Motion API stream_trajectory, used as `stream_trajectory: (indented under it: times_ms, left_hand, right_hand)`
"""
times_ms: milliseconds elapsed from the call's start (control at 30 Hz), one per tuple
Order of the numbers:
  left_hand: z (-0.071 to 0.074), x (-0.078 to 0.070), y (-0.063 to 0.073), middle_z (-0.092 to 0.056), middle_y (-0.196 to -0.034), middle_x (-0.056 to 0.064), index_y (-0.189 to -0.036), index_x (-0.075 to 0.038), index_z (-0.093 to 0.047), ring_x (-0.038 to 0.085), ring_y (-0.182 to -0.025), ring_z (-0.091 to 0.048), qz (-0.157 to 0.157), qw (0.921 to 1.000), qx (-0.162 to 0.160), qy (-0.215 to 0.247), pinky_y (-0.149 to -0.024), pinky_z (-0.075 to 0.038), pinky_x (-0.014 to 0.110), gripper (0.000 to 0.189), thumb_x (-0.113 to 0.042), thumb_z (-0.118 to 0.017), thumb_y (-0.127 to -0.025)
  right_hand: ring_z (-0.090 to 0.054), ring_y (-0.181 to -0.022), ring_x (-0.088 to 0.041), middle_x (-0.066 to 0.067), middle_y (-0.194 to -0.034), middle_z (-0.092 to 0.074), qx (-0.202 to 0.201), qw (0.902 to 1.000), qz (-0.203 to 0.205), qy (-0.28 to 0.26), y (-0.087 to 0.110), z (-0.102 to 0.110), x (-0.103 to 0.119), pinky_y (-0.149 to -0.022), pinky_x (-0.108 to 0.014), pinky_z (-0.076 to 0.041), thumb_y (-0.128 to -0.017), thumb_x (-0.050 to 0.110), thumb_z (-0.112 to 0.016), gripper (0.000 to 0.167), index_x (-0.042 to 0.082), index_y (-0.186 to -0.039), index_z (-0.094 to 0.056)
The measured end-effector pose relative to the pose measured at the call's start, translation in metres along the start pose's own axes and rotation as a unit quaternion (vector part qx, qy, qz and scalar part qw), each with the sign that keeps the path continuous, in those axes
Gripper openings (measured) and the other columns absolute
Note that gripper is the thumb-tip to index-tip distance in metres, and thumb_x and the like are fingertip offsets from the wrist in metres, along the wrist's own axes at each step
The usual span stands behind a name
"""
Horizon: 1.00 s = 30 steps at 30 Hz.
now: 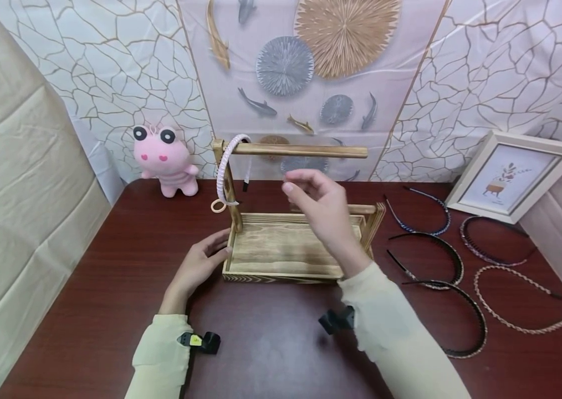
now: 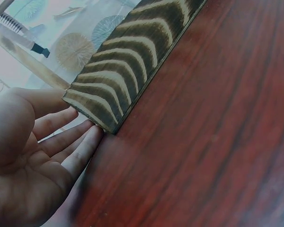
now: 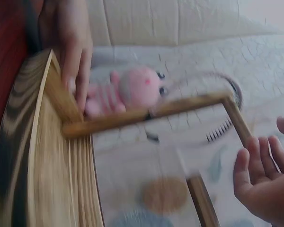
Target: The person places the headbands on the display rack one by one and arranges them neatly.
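Note:
A wooden stand has a shallow tray (image 1: 271, 249) below and a long horizontal bar (image 1: 321, 151) above. On the left end of that bar hangs a white wrapped headband (image 1: 223, 173), beside the upright post (image 1: 231, 191). My left hand (image 1: 200, 265) touches the tray's left end; in the left wrist view its extended fingers (image 2: 80, 153) and thumb lie against the striped wooden side (image 2: 116, 71). My right hand (image 1: 325, 213) is in the air above the tray, just below the bar, fingers loosely bent and holding nothing. The headband's comb teeth show in the right wrist view.
Several headbands, among them a blue one (image 1: 423, 228), a black one (image 1: 480, 327) and a braided one (image 1: 502, 316), lie right of the stand. A framed picture (image 1: 515, 174) leans at the back right. A pink plush toy (image 1: 171, 166) stands back left. A lower bar (image 1: 361, 209) crosses the stand's right side.

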<state>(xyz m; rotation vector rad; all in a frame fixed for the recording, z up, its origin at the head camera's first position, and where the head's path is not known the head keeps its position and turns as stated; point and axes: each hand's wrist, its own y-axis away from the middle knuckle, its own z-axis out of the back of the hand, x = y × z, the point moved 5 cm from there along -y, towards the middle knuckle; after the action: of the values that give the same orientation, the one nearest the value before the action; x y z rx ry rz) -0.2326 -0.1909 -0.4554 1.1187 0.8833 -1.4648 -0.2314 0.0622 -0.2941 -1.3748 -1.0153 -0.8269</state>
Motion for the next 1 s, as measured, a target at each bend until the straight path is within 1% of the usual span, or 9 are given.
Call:
stream_trajectory:
  times_ms: [133, 233, 367, 500, 600, 767, 833, 900, 1000]
  left_hand:
    - [0.001, 0.0, 0.0, -0.057, -0.14, 0.014, -0.146, -0.013, -0.049, 0.025, -0.132, -0.051, 0.003, 1.0, -0.002, -0.005, -0.105, -0.043, 0.042, 0.05, -0.017, -0.063, -0.098]
    - [0.001, 0.0, 0.0, -0.057, -0.139, 0.014, -0.146, -0.013, -0.05, 0.025, -0.132, -0.051, 0.004, 1.0, -0.005, -0.005, -0.106, -0.043, 0.043, 0.05, -0.016, -0.063, -0.098]
    - [0.0, 0.001, -0.001, -0.058, -0.139, 0.014, -0.146, -0.013, -0.05, 0.025, -0.132, -0.051, 0.007, 1.0, -0.006, -0.003, -0.106, -0.042, 0.043, 0.049, -0.016, -0.063, -0.098]
    - [-0.001, 0.001, -0.001, -0.057, -0.139, 0.015, -0.146, -0.012, -0.05, 0.026, -0.132, -0.052, 0.006, 1.0, -0.005, -0.006, -0.106, -0.043, 0.042, 0.05, -0.016, -0.063, -0.098]
    - [-0.002, 0.0, -0.001, -0.057, -0.139, 0.014, -0.146, -0.012, -0.05, 0.026, -0.132, -0.052, 0.005, 1.0, -0.005, -0.003, -0.106, -0.043, 0.042, 0.049, -0.016, -0.063, -0.098]
    - [-0.002, 0.0, -0.002, -0.057, -0.14, 0.013, -0.145, -0.013, -0.05, 0.025, -0.132, -0.051, 0.006, 1.0, -0.004, 0.001, -0.107, -0.041, 0.045, 0.049, -0.018, -0.063, -0.098]
    - [-0.002, 0.001, -0.002, -0.056, -0.141, 0.013, -0.146, -0.013, -0.05, 0.025, -0.132, -0.051, 0.007, 1.0, -0.001, 0.0, -0.107, -0.041, 0.045, 0.049, -0.018, -0.063, -0.098]
    - [-0.002, 0.001, -0.001, -0.056, -0.141, 0.013, -0.146, -0.013, -0.05, 0.025, -0.132, -0.051, 0.008, 1.0, -0.002, -0.001, -0.107, -0.041, 0.045, 0.05, -0.018, -0.063, -0.099]
    - [-0.001, 0.001, -0.001, -0.055, -0.142, 0.013, -0.146, -0.013, -0.049, 0.025, -0.133, -0.05, 0.007, 1.0, 0.0, 0.003, -0.108, -0.04, 0.045, 0.05, -0.018, -0.063, -0.099]
  right_hand:
    - [-0.067, -0.092, -0.016, -0.008, -0.106, -0.07, 0.009, 0.9995, -0.016, 0.027, 0.015, 0.035, 0.004, -0.084, -0.033, -0.057, -0.092, 0.006, -0.07, 0.022, -0.005, -0.111, -0.067]
    - [-0.067, -0.092, -0.015, -0.005, -0.102, -0.072, 0.013, 0.9979, -0.021, 0.061, 0.026, 0.062, 0.007, -0.082, -0.027, -0.056, -0.093, 0.008, -0.07, 0.021, -0.004, -0.11, -0.068]
    - [-0.067, -0.091, -0.008, 0.002, -0.1, -0.073, 0.017, 0.9911, -0.021, 0.13, 0.045, 0.1, 0.01, -0.079, -0.02, -0.054, -0.094, 0.008, -0.068, 0.019, -0.004, -0.109, -0.068]
    - [-0.069, -0.088, -0.006, 0.003, -0.099, -0.074, 0.01, 0.9873, -0.032, 0.155, 0.067, 0.141, 0.009, -0.079, -0.019, -0.055, -0.094, 0.003, -0.066, 0.019, -0.008, -0.109, -0.067]
    - [-0.071, -0.087, -0.007, 0.002, -0.099, -0.075, 0.003, 0.9865, -0.052, 0.155, 0.086, 0.172, 0.007, -0.079, -0.019, -0.055, -0.094, 0.0, -0.065, 0.019, -0.01, -0.111, -0.065]
    - [-0.07, -0.085, -0.002, 0.01, -0.098, -0.075, -0.01, 0.9631, -0.092, 0.253, 0.117, 0.216, 0.005, -0.074, -0.015, -0.054, -0.096, 0.003, -0.063, 0.019, -0.004, -0.114, -0.066]
    - [-0.07, -0.083, 0.001, 0.014, -0.096, -0.075, -0.018, 0.9487, -0.115, 0.294, 0.128, 0.233, 0.005, -0.067, -0.014, -0.054, -0.097, 0.007, -0.063, 0.019, 0.001, -0.114, -0.067]
    - [-0.069, -0.082, 0.003, 0.016, -0.094, -0.074, -0.03, 0.9378, -0.138, 0.317, 0.14, 0.249, 0.003, -0.064, -0.014, -0.053, -0.098, 0.011, -0.063, 0.019, 0.006, -0.115, -0.068]
    - [-0.068, -0.082, 0.006, 0.018, -0.093, -0.074, -0.04, 0.9294, -0.165, 0.328, 0.157, 0.268, 0.0, -0.06, -0.016, -0.053, -0.098, 0.012, -0.064, 0.019, 0.009, -0.116, -0.069]
